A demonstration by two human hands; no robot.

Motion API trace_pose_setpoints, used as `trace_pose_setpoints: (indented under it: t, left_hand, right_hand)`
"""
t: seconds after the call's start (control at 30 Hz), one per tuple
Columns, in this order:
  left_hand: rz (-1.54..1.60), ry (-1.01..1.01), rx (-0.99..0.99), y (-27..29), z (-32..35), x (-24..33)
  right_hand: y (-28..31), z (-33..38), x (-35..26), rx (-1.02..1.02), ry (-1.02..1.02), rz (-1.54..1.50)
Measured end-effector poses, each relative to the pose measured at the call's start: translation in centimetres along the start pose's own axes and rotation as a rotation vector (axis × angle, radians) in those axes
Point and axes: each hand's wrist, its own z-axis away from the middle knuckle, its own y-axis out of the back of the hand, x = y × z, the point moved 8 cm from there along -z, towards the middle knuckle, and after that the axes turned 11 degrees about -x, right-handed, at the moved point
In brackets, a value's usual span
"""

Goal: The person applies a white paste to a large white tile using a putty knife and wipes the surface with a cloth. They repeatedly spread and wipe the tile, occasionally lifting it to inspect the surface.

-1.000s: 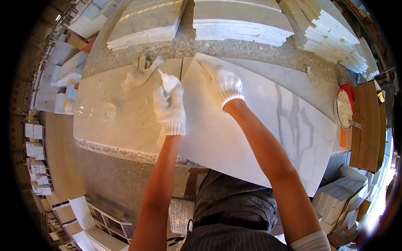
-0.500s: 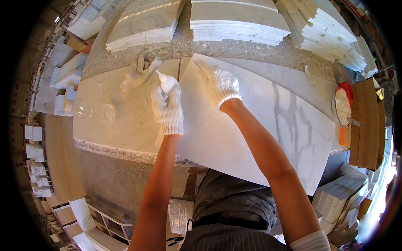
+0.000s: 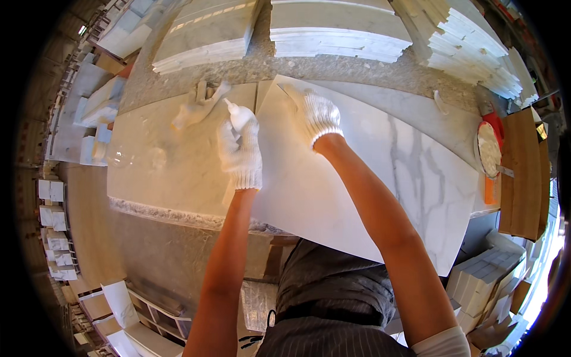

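Both my hands wear white knitted gloves. My left hand (image 3: pixel 241 156) is closed around a small white squeeze bottle (image 3: pixel 241 118), whose narrow nozzle points up and away to the left. Just right of it lies a large white marble slab (image 3: pixel 357 178) with grey veins, its near part overhanging the bench by my waist. On the slab's far left corner rests my right hand (image 3: pixel 315 116), fingers stretched toward the edge; their tips look blurred against the white stone. Beyond the bottle, an off-white empty glove (image 3: pixel 196 108) lies on a paler stone sheet (image 3: pixel 172 172).
Stacks of marble panels (image 3: pixel 339 41) line the far side of the bench. To the right stand a round tub of whitish paste (image 3: pixel 489 149), a red item (image 3: pixel 493 122) and a cardboard box (image 3: pixel 523 172). White boxes (image 3: pixel 485 273) sit low at right.
The view has shifted very slightly. My right hand's fingers have moved a little at the slab's corner; my left hand keeps the bottle in nearly the same place.
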Motion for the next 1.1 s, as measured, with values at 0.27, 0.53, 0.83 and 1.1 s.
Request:
trace_pose_setpoints:
  t: [0.27,0.53,0.83,1.1]
  left_hand:
    - [0.078,-0.059,-0.043,-0.5,-0.8,-0.7]
    - [-0.208,-0.229,-0.014,-0.7,-0.9,-0.6]
    - [-0.968,-0.507,0.061,-1.6,-2.5,2.4]
    - [-1.293,-0.608,0.133,-3.1,-3.0,3.0]
  right_hand:
    - [-1.3,2.6,-0.8,0.043,0.043,-0.117]
    - [-0.7,13.3,0.4,0.349,0.185,-0.174]
    - [-0.1,20.9,1.4,0.374,0.221,-0.220]
    - [0.2,21.1,1.4,0.390,0.218,-0.238]
